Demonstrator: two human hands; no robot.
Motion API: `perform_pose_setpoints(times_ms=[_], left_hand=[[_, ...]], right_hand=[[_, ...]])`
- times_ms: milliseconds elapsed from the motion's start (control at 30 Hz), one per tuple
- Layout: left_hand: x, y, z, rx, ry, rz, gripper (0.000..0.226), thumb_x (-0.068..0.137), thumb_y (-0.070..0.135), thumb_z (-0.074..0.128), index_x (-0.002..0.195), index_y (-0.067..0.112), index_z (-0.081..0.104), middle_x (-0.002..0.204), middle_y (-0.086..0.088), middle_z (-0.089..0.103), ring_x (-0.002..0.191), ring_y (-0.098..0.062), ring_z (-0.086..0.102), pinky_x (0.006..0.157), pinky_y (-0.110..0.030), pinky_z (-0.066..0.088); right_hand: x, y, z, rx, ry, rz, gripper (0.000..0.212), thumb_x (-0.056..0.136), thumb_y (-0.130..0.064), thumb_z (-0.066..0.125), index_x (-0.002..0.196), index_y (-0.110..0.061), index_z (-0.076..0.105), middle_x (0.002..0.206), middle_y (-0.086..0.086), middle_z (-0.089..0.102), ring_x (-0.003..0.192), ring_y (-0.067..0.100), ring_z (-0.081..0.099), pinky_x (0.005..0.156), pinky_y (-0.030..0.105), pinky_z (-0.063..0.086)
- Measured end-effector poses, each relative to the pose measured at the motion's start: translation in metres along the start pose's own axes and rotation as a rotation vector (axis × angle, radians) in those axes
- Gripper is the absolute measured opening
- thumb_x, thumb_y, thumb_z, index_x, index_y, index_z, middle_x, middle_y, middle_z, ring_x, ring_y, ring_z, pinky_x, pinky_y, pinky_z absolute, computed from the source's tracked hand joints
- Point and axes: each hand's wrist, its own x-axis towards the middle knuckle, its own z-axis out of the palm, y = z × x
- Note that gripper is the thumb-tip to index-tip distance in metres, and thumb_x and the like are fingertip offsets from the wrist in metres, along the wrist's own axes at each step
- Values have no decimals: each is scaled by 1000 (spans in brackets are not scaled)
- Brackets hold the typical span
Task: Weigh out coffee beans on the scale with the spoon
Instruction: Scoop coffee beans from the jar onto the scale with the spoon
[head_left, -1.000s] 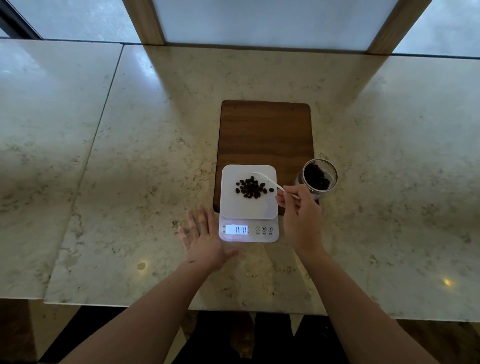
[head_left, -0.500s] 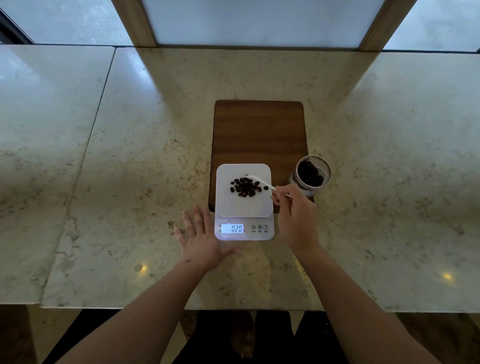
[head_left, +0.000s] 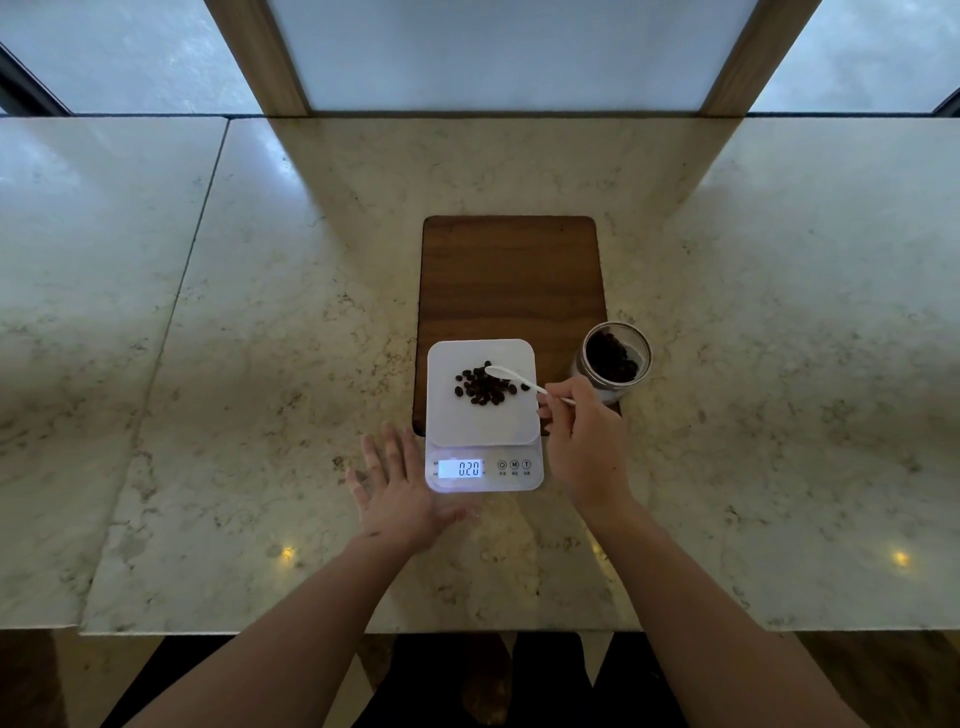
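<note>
Barely any change since a second ago: left hand (head_left: 400, 499) spread flat on the marble bench (head_left: 208, 415), right hand (head_left: 582, 441) pinching the white plastic spoon (head_left: 511, 376) over dark coffee beans (head_left: 483, 387) piled on the white digital scale (head_left: 480, 415); more wait in the glass jar (head_left: 613, 361).

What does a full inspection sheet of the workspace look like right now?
Surface: marble counter, seam on its left part.
Job's things: white scale partly on the wooden board, display lit; coffee beans piled on its platform; white spoon over the pile; glass jar of beans at right.
Clutter: nothing seen.
Grippers: left hand flat on the counter, empty; right hand pinching the spoon handle.
Cables: nothing seen.
Surroundings: windows with wooden posts behind.
</note>
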Motion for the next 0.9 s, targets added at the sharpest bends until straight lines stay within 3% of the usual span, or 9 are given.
perform_pose_setpoints(times_ms=[233, 333, 433, 533, 633, 767, 900], left_hand=[[4, -4, 5, 4, -5, 13, 148, 32, 107, 5, 142, 17, -39, 149, -7, -46, 134, -33, -46, 110, -62, -20], [4, -4, 5, 3, -5, 16, 143, 33, 106, 6, 135, 19, -45, 146, -6, -48, 133, -33, -47, 110, -62, -20], [2, -3, 3, 0, 5, 15, 140, 36, 104, 9, 133, 19, -45, 145, -6, -48, 134, -33, -45, 110, -62, -20], [1, -2, 2, -12, 5, 12, 138, 42, 103, 18, 131, 20, -46, 150, -8, -45, 135, -34, -44, 112, -63, -16], [1, -1, 1, -27, 9, 15, 137, 44, 102, 21, 132, 20, -44, 153, -10, -41, 136, -34, -43, 113, -63, -16], [2, -2, 1, -18, 6, 1, 140, 47, 102, 26, 135, 19, -44, 151, -9, -44, 132, -33, -47, 113, -63, -17], [3, -1, 1, -6, 14, -13, 140, 51, 103, 30, 133, 19, -46, 151, -9, -45, 133, -32, -47, 113, -63, -16]], right_hand=[[-1, -1, 2, -7, 0, 30, 16, 102, -7, 47, 91, -14, 57, 80, -7, 65, 73, -8, 59, 60, 6, 46], [3, -5, 0, 34, -7, 74, 15, 101, -7, 48, 91, -11, 58, 81, -4, 69, 73, 0, 63, 62, 16, 51], [11, -15, -9, 298, 51, 264, 11, 98, -7, 52, 91, -12, 60, 79, -1, 73, 73, 10, 70, 64, 25, 58], [22, -17, -34, 776, 141, 554, 5, 92, -5, 58, 94, -6, 62, 86, 11, 76, 79, 20, 74, 67, 26, 59], [31, -5, -60, 1106, 197, 740, 7, 89, 0, 62, 96, -2, 60, 91, 18, 76, 80, 20, 73, 69, 26, 58], [34, 20, -79, 1188, 198, 819, 16, 93, -1, 61, 108, -4, 59, 91, 13, 75, 74, 14, 69, 65, 23, 57], [31, 47, -87, 1139, 287, 889, 12, 91, -2, 65, 103, 2, 66, 86, 11, 73, 72, 12, 70, 63, 20, 56]])
